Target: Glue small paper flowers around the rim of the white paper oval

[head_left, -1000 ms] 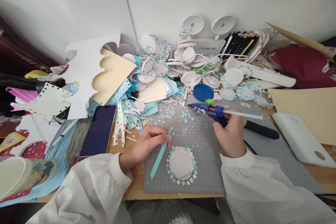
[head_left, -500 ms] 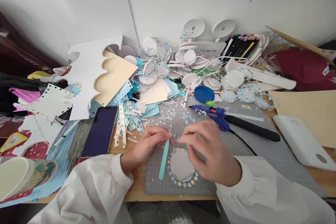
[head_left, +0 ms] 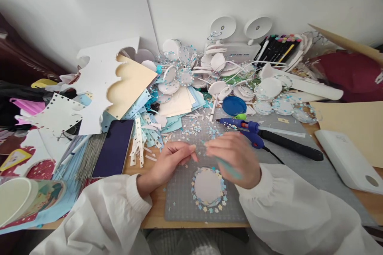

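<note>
My right hand [head_left: 235, 159] is closed around slim teal tweezers [head_left: 229, 168], both blurred by motion. The tip of the tool points left, toward my left hand [head_left: 179, 154]. That hand is pinched, thumb against forefinger, above the grey cutting mat [head_left: 179, 203]. Whatever sits between those fingertips is too small to make out. Below and between my hands lies a white disc [head_left: 207, 186], ringed by small blue, cream and white paper stars. More loose paper stars [head_left: 191, 128] are scattered on the mat beyond my fingers.
A blue glue gun [head_left: 239, 123] with a black cable lies at the right, by a blue lid [head_left: 234, 105]. Wrapped discs [head_left: 185, 76] pile up at the back. A phone [head_left: 113, 148] and paper strips lie left; a white device [head_left: 348, 161] is right.
The teal tweezers have passed from my left hand to my right. My right hand has moved slightly up and left, uncovering the disc's right edge. My left hand stays in place, still pinched.
</note>
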Demonstrator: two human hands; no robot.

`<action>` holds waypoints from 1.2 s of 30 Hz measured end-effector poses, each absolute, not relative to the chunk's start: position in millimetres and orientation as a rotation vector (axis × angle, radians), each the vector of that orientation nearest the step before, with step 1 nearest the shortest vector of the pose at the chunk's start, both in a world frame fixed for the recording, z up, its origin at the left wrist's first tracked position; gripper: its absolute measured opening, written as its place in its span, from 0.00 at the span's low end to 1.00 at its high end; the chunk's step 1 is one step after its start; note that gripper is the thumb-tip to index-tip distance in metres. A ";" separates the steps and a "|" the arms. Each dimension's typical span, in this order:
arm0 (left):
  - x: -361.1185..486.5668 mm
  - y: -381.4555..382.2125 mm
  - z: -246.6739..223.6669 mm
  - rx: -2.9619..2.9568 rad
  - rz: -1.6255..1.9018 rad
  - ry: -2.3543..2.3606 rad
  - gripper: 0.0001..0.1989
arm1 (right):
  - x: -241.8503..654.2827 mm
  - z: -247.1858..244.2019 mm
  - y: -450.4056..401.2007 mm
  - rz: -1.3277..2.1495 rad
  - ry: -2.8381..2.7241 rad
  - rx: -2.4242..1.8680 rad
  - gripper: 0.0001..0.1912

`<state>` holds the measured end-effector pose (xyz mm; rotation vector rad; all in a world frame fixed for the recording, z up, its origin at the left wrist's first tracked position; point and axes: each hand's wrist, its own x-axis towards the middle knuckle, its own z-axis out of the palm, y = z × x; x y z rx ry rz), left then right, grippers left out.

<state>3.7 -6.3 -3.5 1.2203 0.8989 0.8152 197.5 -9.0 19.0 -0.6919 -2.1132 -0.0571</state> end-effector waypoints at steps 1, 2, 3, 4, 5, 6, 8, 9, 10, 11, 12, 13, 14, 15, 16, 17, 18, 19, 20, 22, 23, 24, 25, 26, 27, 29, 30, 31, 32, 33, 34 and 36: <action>4.1 -7.2 -2.4 1.282 0.805 0.934 0.19 | 201.9 14.8 -8.6 0.065 -1.995 -0.750 0.12; 4.5 -8.2 -1.3 1.356 0.794 0.969 0.18 | 205.5 10.6 -8.5 0.178 -1.872 -0.805 0.12; 5.0 -9.3 -0.3 1.437 0.784 0.995 0.18 | 208.1 6.5 -8.8 0.276 -1.756 -0.850 0.10; 5.7 -10.3 0.7 1.521 0.775 1.008 0.17 | 209.7 3.0 -9.4 0.366 -1.664 -0.887 0.09; 6.4 -11.3 1.4 1.602 0.767 1.007 0.17 | 210.3 0.3 -10.2 0.454 -1.602 -0.919 0.06; 7.1 -12.0 1.8 1.675 0.761 0.993 0.16 | 210.1 -1.6 -11.3 0.540 -1.567 -0.940 0.04; 8.5 -12.7 2.0 1.801 0.741 0.953 0.14 | 207.9 -3.2 -13.7 0.698 -1.529 -0.965 0.01; 9.2 -12.6 1.7 1.862 0.721 0.938 0.13 | 206.4 -3.2 -14.8 0.767 -1.517 -0.969 0.03; 9.6 -12.4 1.2 1.921 0.696 0.924 0.12 | 205.1 -3.1 -15.8 0.820 -1.506 -0.971 0.04; 10.0 -12.1 0.6 1.976 0.669 0.910 0.11 | 204.0 -2.9 -16.7 0.859 -1.496 -0.972 0.05; 10.1 -11.9 0.0 2.022 0.643 0.894 0.10 | 203.3 -2.9 -17.4 0.888 -1.486 -0.975 0.05; 10.1 -11.6 -0.6 2.056 0.623 0.878 0.10 | 202.9 -3.0 -17.9 0.911 -1.476 -0.979 0.06; 9.9 -11.5 -1.2 2.078 0.608 0.865 0.10 | 202.9 -3.2 -18.3 0.931 -1.472 -0.985 0.06; 9.7 -11.5 -1.7 2.089 0.598 0.858 0.10 | 203.1 -3.4 -18.6 0.949 -1.472 -0.990 0.06; 9.3 -11.5 -2.0 2.090 0.592 0.854 0.11 | 203.4 -3.6 -18.8 0.962 -1.475 -0.992 0.06; 8.9 -11.5 -2.2 2.084 0.590 0.857 0.11 | 203.7 -3.7 -18.9 0.973 -1.485 -0.996 0.06; 8.6 -11.5 -2.4 2.073 0.591 0.862 0.11 | 203.9 -3.7 -18.9 0.980 -1.500 -1.000 0.06; 8.3 -11.5 -2.3 2.060 0.593 0.870 0.11 | 204.0 -3.6 -18.8 0.981 -1.518 -1.006 0.06; 8.1 -11.5 -2.2 2.046 0.597 0.875 0.12 | 204.0 -3.6 -18.8 0.980 -1.533 -1.012 0.07; 8.0 -11.3 -1.8 2.021 0.607 0.886 0.13 | 203.8 -3.9 -18.7 0.974 -1.558 -1.021 0.07; 8.0 -11.2 -1.6 2.012 0.613 0.886 0.13 | 203.7 -4.3 -18.6 0.970 -1.568 -1.023 0.07; 8.0 -11.1 -1.4 2.004 0.621 0.882 0.13 | 203.5 -4.9 -18.5 0.966 -1.575 -1.023 0.07; 7.9 -11.1 -1.2 1.997 0.628 0.876 0.13 | 203.4 -5.5 -18.4 0.963 -1.581 -1.024 0.07; 7.8 -11.1 -1.1 1.992 0.635 0.869 0.12 | 203.3 -6.1 -18.3 0.961 -1.587 -1.023 0.07; 7.7 -11.1 -1.0 1.988 0.640 0.863 0.12 | 203.3 -6.7 -18.2 0.959 -1.592 -1.020 0.06; 7.5 -11.2 -1.1 1.985 0.647 0.858 0.12 | 203.1 -7.5 -18.0 0.958 -1.599 -1.012 0.06; 7.5 -11.1 -1.1 1.985 0.651 0.856 0.12 | 203.0 -7.7 -17.9 0.958 -1.601 -1.005 0.06; 7.6 -11.1 -1.1 1.988 0.656 0.853 0.12 | 203.0 -7.9 -18.0 0.961 -1.602 -0.998 0.05; 7.8 -10.9 -1.1 1.992 0.660 0.849 0.12 | 202.9 -7.9 -18.0 0.964 -1.603 -0.993 0.04; 8.0 -10.8 -1.0 1.996 0.662 0.849 0.12 | 202.8 -8.0 -18.1 0.967 -1.603 -0.988 0.04; 8.2 -10.7 -0.9 1.999 0.664 0.849 0.12 | 202.8 -8.0 -18.2 0.970 -1.602 -0.985 0.03; 8.4 -10.7 -0.6 2.002 0.666 0.851 0.12 | 202.9 -8.0 -18.3 0.974 -1.600 -0.983 0.03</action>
